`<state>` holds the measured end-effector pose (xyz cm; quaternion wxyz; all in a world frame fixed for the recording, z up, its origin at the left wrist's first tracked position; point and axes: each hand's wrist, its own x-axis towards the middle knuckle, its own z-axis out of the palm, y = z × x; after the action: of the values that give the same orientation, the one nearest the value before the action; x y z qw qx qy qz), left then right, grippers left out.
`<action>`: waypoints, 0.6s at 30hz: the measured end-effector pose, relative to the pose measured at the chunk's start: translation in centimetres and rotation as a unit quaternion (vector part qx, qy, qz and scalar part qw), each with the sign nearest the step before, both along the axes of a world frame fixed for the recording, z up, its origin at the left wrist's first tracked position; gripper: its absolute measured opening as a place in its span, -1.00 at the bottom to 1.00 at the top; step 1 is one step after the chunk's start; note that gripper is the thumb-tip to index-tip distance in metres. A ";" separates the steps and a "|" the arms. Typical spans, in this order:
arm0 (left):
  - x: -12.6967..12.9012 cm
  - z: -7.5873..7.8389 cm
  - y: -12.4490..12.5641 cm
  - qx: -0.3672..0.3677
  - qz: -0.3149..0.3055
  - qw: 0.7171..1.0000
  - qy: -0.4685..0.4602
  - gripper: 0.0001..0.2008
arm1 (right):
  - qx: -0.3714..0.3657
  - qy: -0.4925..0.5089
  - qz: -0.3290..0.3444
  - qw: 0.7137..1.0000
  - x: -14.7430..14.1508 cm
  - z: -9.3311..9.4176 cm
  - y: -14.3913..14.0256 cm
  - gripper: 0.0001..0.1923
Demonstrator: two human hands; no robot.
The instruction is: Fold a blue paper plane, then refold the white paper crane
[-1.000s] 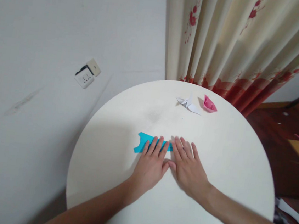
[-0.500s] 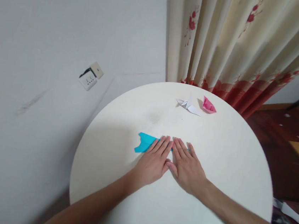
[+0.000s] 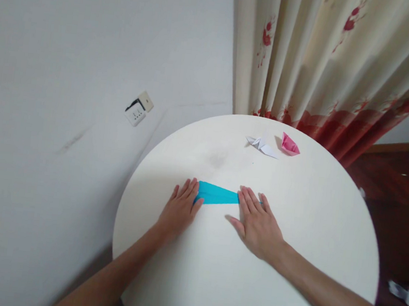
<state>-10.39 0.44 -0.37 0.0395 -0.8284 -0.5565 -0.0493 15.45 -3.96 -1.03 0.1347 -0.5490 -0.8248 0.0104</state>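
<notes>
A folded sheet of blue paper (image 3: 218,194) lies flat on the round white table (image 3: 192,268), narrowing toward the right. My left hand (image 3: 181,203) rests flat over its wide left end, fingers stretched out, thumb at its lower edge. Over the narrow right end lies my right hand (image 3: 256,219), palm down, with its thumb spread away to the left. Between the two hands the middle of the paper shows; both ends are mostly covered, though a thin blue tip peeks out by the right fingers.
A white folded paper crane (image 3: 262,146) and a pink folded paper boat (image 3: 290,145) sit near the table's far edge. Behind them hangs a cream curtain (image 3: 310,52) with red patterns. A wall socket (image 3: 135,113) is on the white wall at left.
My left hand has slid left along the blue paper, from its middle to the wide end, uncovering the middle. My right hand stays on the narrow end. The view has shifted slightly.
</notes>
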 end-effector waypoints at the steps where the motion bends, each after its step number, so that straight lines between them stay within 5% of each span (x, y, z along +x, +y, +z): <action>1: 0.7 0.2 -0.1 0.019 0.011 1.000 -0.019 -0.42 | 0.002 0.001 0.000 1.000 0.0 0.0 0.0 -0.19; 5: 5.6 2.4 -1.1 0.096 -0.040 0.992 -0.075 -0.33 | 0.006 -0.003 -0.001 1.000 0.0 -0.2 -0.1 -0.24; 10: 7.7 5.0 -1.5 0.204 0.037 0.966 -0.156 -0.21 | 0.004 -0.019 -0.008 1.000 0.0 -0.2 -0.1 -0.32; 14: 7.6 3.1 -1.5 0.049 -0.144 0.987 -0.059 -0.34 | 0.000 -0.030 -0.004 1.000 0.0 -0.2 -0.2 -0.36; 18: 5.8 0.2 -1.7 -0.023 -0.125 0.992 -0.006 -0.28 | 0.005 -0.037 -0.006 0.999 0.0 -0.3 -0.2 -0.38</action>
<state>-4.62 -1.24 -0.13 0.0105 -0.8917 -0.4503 -0.0458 15.50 -4.17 -1.31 0.1068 -0.5530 -0.8262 -0.0149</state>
